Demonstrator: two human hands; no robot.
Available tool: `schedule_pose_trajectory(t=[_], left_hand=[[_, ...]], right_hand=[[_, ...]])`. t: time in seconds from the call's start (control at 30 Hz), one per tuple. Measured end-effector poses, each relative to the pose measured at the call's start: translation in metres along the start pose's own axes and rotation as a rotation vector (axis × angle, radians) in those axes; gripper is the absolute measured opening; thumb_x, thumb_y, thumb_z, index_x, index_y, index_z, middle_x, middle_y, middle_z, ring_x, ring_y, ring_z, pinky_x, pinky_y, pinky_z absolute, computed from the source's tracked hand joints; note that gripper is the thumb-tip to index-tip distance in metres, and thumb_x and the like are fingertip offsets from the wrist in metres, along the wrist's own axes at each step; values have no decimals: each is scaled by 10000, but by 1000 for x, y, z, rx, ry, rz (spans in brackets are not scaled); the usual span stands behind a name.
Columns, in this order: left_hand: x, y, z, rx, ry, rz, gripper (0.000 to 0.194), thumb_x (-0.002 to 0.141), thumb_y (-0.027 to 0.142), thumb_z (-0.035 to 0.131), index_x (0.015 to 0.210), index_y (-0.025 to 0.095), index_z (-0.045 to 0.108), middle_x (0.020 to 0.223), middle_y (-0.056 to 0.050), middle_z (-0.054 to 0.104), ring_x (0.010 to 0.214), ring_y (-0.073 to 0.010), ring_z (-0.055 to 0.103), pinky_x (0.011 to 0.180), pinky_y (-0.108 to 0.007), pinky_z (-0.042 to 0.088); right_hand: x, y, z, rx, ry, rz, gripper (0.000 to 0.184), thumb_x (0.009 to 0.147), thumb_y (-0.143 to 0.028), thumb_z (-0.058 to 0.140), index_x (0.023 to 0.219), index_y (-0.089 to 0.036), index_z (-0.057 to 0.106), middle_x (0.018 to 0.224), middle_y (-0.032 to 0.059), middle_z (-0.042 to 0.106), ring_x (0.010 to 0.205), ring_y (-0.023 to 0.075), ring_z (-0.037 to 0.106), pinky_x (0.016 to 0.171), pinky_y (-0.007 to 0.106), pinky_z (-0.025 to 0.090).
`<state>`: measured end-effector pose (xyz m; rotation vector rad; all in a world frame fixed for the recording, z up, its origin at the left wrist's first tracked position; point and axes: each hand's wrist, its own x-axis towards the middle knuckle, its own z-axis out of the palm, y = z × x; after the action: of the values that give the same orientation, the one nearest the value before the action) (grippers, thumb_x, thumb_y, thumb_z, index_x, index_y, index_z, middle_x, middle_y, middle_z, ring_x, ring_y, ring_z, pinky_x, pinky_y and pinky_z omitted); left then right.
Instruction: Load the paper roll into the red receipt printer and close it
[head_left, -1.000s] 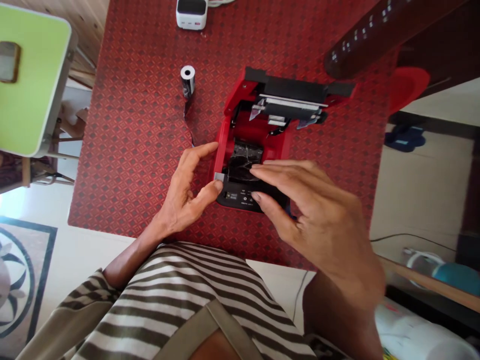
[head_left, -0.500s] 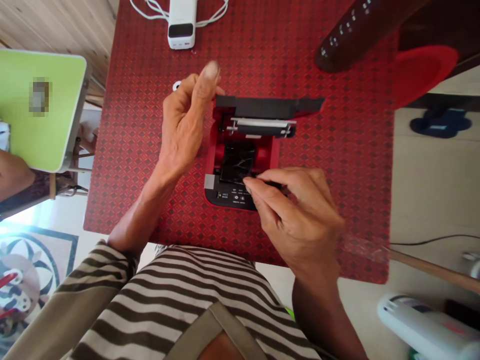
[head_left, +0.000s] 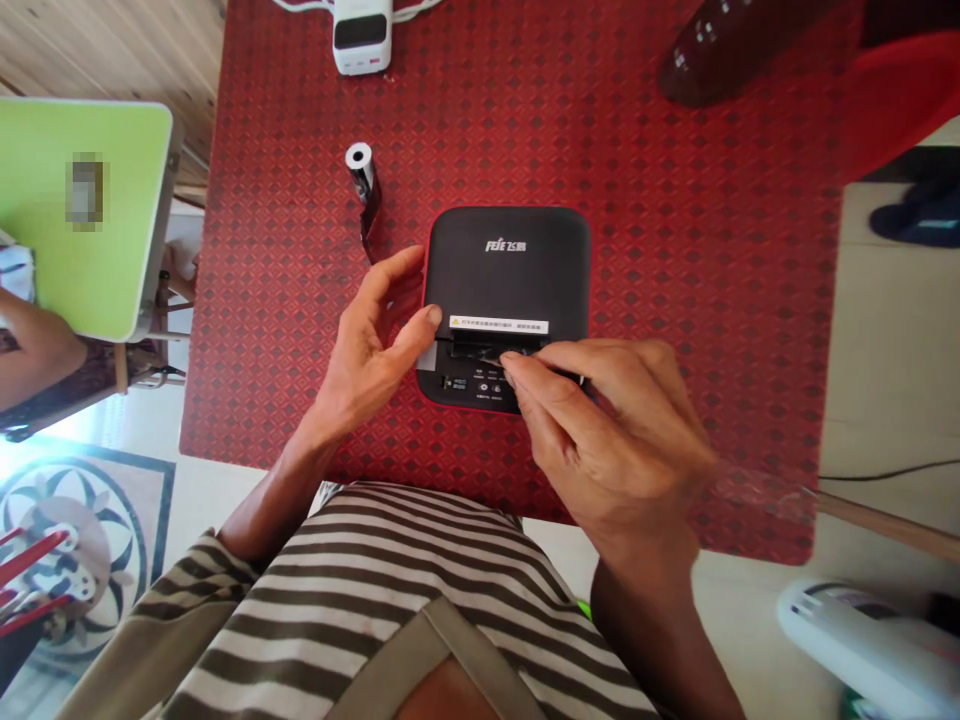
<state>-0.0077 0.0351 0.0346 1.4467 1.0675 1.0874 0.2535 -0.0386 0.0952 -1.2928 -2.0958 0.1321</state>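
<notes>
A small black printer (head_left: pixel 506 275) with a red rim lies on the red patterned table (head_left: pixel 675 260), its lid down. My left hand (head_left: pixel 379 335) rests at the printer's left edge, fingers apart, the thumb touching the lid's side near the slot. With thumb and index finger, my right hand (head_left: pixel 600 430) pinches the end of a thin black strip (head_left: pixel 489 354) at the slot; part of the strip is hidden by the fingers. Buttons and a small switch show on the printer's front panel below the slot.
Up and left of the printer, a small roll (head_left: pixel 359 160) trails a dark tail. A white power bank (head_left: pixel 362 38) with cables lies at the far edge. A dark bottle (head_left: pixel 697 60) stands at the upper right. To the left is a green table (head_left: pixel 45 150) with another person's arm (head_left: pixel 41 330).
The printer's lid has swung from raised to down. My left hand has come down from the lid to the left side. My right hand still pinches the black strip.
</notes>
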Motion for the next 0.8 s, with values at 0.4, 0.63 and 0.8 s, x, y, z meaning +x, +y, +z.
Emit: schedule_pose_trajectory(t=[0.4, 0.63, 0.8], left_hand=[[-3, -3, -1, 12, 9, -52, 709, 1155, 796, 891, 1769, 482, 727, 1862, -24, 787, 1799, -485, 702, 1469, -825, 638], [-6, 0, 0, 71, 6, -48, 690, 1196, 814, 842, 1782, 472, 716, 1898, -32, 756, 1862, -485, 639, 1467, -785, 643], [-20, 13, 5, 45, 57, -81, 545, 1288, 722, 771, 1719, 387, 775, 1789, -94, 838, 1696, -434, 805, 1422, -727, 695]], right_hand=[[-12, 6, 0, -34, 42, 128, 582, 1226, -306, 853, 1796, -373, 755, 1386, 112, 993, 1366, 429, 934, 1151, 608, 695], [-18, 4, 3, -33, 17, 144, 609, 1250, -315, 812, 1844, -382, 702, 1490, 109, 978, 1426, 418, 924, 1181, 598, 722], [-27, 6, 10, 111, 195, 140, 761, 1206, -231, 839, 1926, -400, 658, 1594, 93, 944, 1448, 402, 922, 1208, 600, 753]])
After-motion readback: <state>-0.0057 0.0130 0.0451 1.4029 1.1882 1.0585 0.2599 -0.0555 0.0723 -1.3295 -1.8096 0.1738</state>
